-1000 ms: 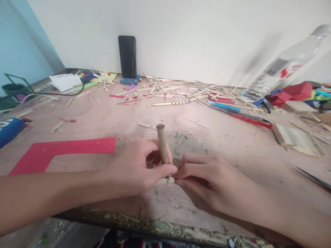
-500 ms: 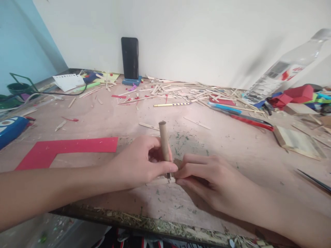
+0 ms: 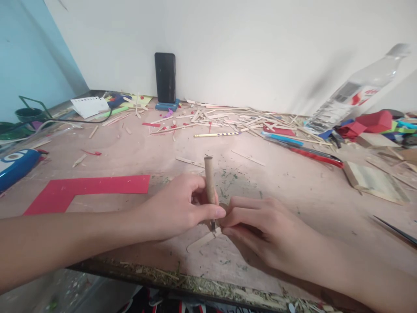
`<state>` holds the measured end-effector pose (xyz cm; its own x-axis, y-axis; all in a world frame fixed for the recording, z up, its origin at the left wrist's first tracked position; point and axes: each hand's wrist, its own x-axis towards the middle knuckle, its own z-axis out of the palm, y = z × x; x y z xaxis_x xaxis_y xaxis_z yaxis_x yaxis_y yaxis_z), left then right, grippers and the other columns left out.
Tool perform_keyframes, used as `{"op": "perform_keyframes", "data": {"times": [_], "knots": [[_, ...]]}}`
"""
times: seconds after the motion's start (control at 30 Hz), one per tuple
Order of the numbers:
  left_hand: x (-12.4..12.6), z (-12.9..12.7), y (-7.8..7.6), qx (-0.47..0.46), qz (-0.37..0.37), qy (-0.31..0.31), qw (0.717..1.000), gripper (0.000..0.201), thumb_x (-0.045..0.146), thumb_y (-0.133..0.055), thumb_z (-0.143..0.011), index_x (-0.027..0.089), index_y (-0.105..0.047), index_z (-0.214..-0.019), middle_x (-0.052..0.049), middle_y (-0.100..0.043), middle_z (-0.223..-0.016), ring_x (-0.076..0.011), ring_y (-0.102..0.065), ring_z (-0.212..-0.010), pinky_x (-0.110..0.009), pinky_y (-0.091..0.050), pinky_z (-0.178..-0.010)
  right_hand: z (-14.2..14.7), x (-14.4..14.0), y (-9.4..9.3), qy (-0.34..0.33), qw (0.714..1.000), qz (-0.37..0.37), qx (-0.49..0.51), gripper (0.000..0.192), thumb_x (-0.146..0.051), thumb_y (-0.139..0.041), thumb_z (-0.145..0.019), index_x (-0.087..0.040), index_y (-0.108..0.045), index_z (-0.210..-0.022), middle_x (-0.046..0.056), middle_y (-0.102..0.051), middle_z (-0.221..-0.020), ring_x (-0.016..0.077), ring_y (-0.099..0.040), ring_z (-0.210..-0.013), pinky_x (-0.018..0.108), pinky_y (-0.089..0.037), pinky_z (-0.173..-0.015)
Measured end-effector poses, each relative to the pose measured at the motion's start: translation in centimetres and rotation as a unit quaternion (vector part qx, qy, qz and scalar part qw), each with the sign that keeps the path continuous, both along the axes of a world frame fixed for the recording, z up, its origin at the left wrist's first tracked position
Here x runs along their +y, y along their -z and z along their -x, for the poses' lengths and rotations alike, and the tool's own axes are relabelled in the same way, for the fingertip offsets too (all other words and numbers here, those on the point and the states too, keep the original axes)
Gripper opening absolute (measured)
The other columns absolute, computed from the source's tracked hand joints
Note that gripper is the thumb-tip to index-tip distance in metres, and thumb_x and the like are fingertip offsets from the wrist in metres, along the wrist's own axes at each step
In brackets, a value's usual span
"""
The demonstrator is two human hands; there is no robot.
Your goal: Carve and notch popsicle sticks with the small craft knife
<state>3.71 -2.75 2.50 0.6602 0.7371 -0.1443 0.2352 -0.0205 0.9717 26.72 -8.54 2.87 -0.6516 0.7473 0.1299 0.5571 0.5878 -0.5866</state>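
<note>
My left hand (image 3: 185, 206) is closed around a chisel-like carving tool (image 3: 210, 180) with a round wooden handle, held nearly upright. Its dark metal tip meets a pale flat wooden stick (image 3: 202, 240), which looks like a popsicle stick. Pinched by my right hand (image 3: 260, 217) is the right end of that stick, hidden under the fingertips. Both hands nearly touch each other low over the table (image 3: 156, 161). Beyond the tool lie another flat stick (image 3: 189, 161) and green crumbs.
Red L-shaped paper (image 3: 97, 184) lies left. Many thin wood strips (image 3: 224, 114) are scattered along the wall, where a black phone (image 3: 165, 77) stands. At right are a plastic bottle (image 3: 358, 89), a red cutter (image 3: 319, 158), a wood block (image 3: 374, 180) and a dark pointed tool (image 3: 394, 228).
The wooden stick has turned, its left end swinging toward me and showing more. Both hands keep their grip, and the carving tool stays nearly upright. The view has shifted slightly.
</note>
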Motion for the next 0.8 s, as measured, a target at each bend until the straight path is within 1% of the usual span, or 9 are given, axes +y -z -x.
{"op": "perform_keyframes", "data": {"times": [0.1, 0.23, 0.33, 0.4, 0.5, 0.63, 0.7, 0.73, 0.8], "knots": [[0.1, 0.0, -0.2, -0.013, 0.014, 0.021, 1.000, 0.012, 0.027, -0.077, -0.087, 0.018, -0.072, -0.083, 0.002, -0.069, -0.079, -0.0151, -0.064, -0.076, -0.028, -0.046, -0.069, 0.0, -0.1, 0.0, -0.001, 1.000, 0.006, -0.001, 0.019, -0.020, -0.056, -0.110, -0.021, -0.069, -0.096, 0.000, -0.068, -0.092, 0.0113, -0.061, -0.079, 0.027, -0.044, -0.069], [0.0, 0.1, -0.2, -0.037, 0.047, 0.046, 0.997, 0.006, 0.022, -0.077, -0.088, 0.018, -0.073, -0.086, 0.000, -0.072, -0.084, -0.0163, -0.068, -0.082, -0.028, -0.052, -0.076, -0.2, -0.1, 0.1, -0.002, 1.000, 0.012, -0.005, 0.020, -0.020, -0.054, -0.111, -0.020, -0.073, -0.103, 0.001, -0.071, -0.096, 0.0128, -0.064, -0.084, 0.029, -0.046, -0.072], [0.0, 0.1, -0.2, -0.049, 0.044, 0.050, 0.997, 0.006, 0.021, -0.076, -0.088, 0.018, -0.072, -0.085, 0.000, -0.072, -0.084, -0.0162, -0.069, -0.083, -0.028, -0.054, -0.076, -0.2, 0.0, 0.1, -0.001, 1.000, 0.009, -0.005, 0.020, -0.020, -0.054, -0.111, -0.021, -0.073, -0.102, 0.001, -0.070, -0.095, 0.0130, -0.063, -0.083, 0.029, -0.046, -0.072], [0.1, 0.1, -0.2, -0.052, 0.033, 0.045, 0.997, 0.007, 0.022, -0.076, -0.088, 0.018, -0.072, -0.085, 0.001, -0.072, -0.083, -0.0157, -0.069, -0.082, -0.027, -0.054, -0.074, -0.2, 0.0, 0.0, 0.001, 1.000, 0.008, -0.004, 0.019, -0.020, -0.055, -0.111, -0.021, -0.071, -0.099, 0.000, -0.069, -0.094, 0.0124, -0.062, -0.082, 0.029, -0.045, -0.071], [0.0, 0.2, -0.2, -0.041, 0.025, 0.020, 0.999, 0.009, 0.024, -0.078, -0.087, 0.018, -0.072, -0.084, 0.001, -0.071, -0.080, -0.0151, -0.068, -0.078, -0.026, -0.053, -0.071, -0.1, 0.0, -0.1, 0.003, 1.000, 0.007, -0.002, 0.019, -0.020, -0.057, -0.110, -0.021, -0.068, -0.095, -0.001, -0.067, -0.091, 0.0113, -0.060, -0.078, 0.028, -0.043, -0.068], [-0.3, 0.3, -0.2, -0.034, 0.018, -0.004, 0.999, 0.012, 0.027, -0.080, -0.087, 0.018, -0.073, -0.086, 0.002, -0.069, -0.079, -0.0141, -0.065, -0.076, -0.026, -0.050, -0.069, -0.1, 0.0, -0.2, 0.007, 1.000, 0.012, 0.004, 0.017, -0.019, -0.058, -0.108, -0.021, -0.071, -0.097, -0.001, -0.067, -0.090, 0.0113, -0.060, -0.078, 0.027, -0.044, -0.068], [-0.5, 0.6, -0.3, -0.024, -0.003, -0.008, 1.000, 0.014, 0.032, -0.080, -0.089, 0.019, -0.074, -0.089, 0.003, -0.067, -0.079, -0.0135, -0.062, -0.074, -0.026, -0.047, -0.067, 0.0, 0.0, -0.5, 0.018, 1.000, 0.018, 0.010, 0.016, -0.020, -0.059, -0.108, -0.021, -0.073, -0.100, 0.000, -0.068, -0.091, 0.0120, -0.062, -0.081, 0.027, -0.047, -0.071], [-0.6, 0.7, -0.4, -0.009, -0.029, -0.004, 1.000, 0.015, 0.034, -0.079, -0.091, 0.020, -0.074, -0.090, 0.004, -0.065, -0.078, -0.0131, -0.059, -0.072, -0.026, -0.045, -0.065, 0.0, 0.0, -0.6, 0.030, 0.999, 0.020, 0.017, 0.014, -0.022, -0.060, -0.109, -0.022, -0.073, -0.104, -0.001, -0.069, -0.092, 0.0119, -0.062, -0.080, 0.027, -0.048, -0.071], [-0.8, 1.0, -0.6, 0.034, -0.118, 0.017, 0.992, 0.018, 0.037, -0.076, -0.094, 0.021, -0.072, -0.086, 0.004, -0.062, -0.075, -0.0128, -0.054, -0.069, -0.027, -0.039, -0.062, 0.1, -0.2, -1.1, 0.068, 0.996, 0.021, 0.048, 0.008, -0.028, -0.067, -0.107, -0.024, -0.074, -0.108, -0.002, -0.070, -0.088, 0.0113, -0.061, -0.073, 0.025, -0.050, -0.065]]}}
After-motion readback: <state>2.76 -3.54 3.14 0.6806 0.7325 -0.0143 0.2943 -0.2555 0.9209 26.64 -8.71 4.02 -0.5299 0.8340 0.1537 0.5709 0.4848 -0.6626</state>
